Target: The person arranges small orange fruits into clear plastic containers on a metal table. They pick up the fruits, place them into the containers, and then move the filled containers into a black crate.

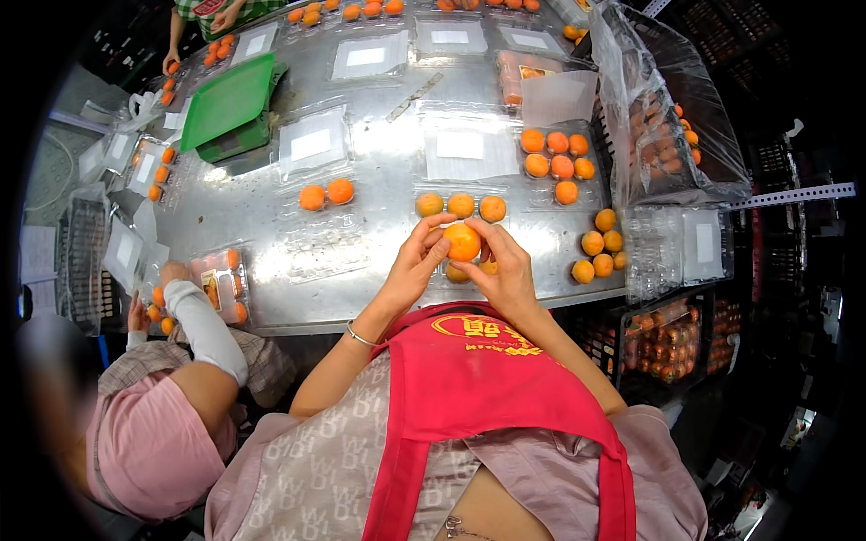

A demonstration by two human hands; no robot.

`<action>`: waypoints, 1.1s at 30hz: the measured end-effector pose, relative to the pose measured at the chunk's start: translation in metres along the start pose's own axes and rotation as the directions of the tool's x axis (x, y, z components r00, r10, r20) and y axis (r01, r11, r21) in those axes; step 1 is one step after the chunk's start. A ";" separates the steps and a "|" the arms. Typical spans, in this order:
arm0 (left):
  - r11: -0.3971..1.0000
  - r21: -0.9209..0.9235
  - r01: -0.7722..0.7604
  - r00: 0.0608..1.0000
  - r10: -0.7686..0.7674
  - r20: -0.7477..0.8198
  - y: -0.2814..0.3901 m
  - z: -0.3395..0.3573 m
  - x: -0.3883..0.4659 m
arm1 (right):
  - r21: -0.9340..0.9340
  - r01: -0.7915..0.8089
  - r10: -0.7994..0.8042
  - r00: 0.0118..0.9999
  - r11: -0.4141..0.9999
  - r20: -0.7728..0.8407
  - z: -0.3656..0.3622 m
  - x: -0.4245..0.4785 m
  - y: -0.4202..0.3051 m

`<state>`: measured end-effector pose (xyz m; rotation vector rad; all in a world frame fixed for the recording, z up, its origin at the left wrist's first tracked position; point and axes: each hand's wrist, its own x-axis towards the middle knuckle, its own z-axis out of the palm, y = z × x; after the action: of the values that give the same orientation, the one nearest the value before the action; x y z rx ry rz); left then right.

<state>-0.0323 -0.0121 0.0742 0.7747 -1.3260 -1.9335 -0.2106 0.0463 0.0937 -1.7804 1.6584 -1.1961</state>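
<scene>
My left hand (418, 260) and my right hand (504, 267) hold one round orange fruit (462, 242) between their fingertips, just above the table's near side. Beneath my hands more fruit (457, 272) shows partly. Right beyond my fingers, three fruits (461, 205) stand in a row in a clear plastic clamshell tray, whose lid (467, 145) lies folded back with a white liner sheet and a paper on it. To the right, a clear tray (534, 196) holds several fruits (561, 166). Loose fruits (602, 253) lie on the table beside my right hand.
A metal table (270, 297) spans the view. Two fruits (326, 194) sit in another open tray at left. A green plastic tray (226, 105) stands farther back. Plastic-lined crates (666, 142) of fruit border the right. Co-workers' arms (203, 331) handle fruit at left and far back.
</scene>
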 end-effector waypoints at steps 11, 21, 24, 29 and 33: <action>0.989 0.134 0.059 0.943 -0.011 -0.333 -0.027 -0.042 -0.007 | -0.456 -0.287 -0.098 0.751 0.843 -0.653 -0.277 0.110 0.065; 0.325 0.872 -0.366 0.924 0.242 0.297 -0.061 -0.015 0.000 | -0.308 0.023 0.002 0.997 0.951 0.081 -0.052 -0.026 0.117; 0.203 0.902 -0.382 0.919 0.185 0.348 -0.063 -0.013 0.002 | -0.396 -0.021 0.125 0.963 0.918 0.238 -0.009 -0.054 0.092; 0.153 0.909 -0.388 0.919 0.144 0.368 -0.068 -0.008 0.009 | -0.401 -0.052 0.130 0.977 0.915 0.171 0.006 -0.064 0.084; 0.084 0.886 -0.456 0.887 0.130 0.444 -0.061 -0.006 0.011 | -0.420 -0.093 0.089 0.996 0.903 -0.028 -0.017 -0.074 0.107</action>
<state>-0.0458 -0.0081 0.0136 0.6742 -2.7450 -0.5198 -0.2802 0.1003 -0.0038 -1.9119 2.1039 -0.8471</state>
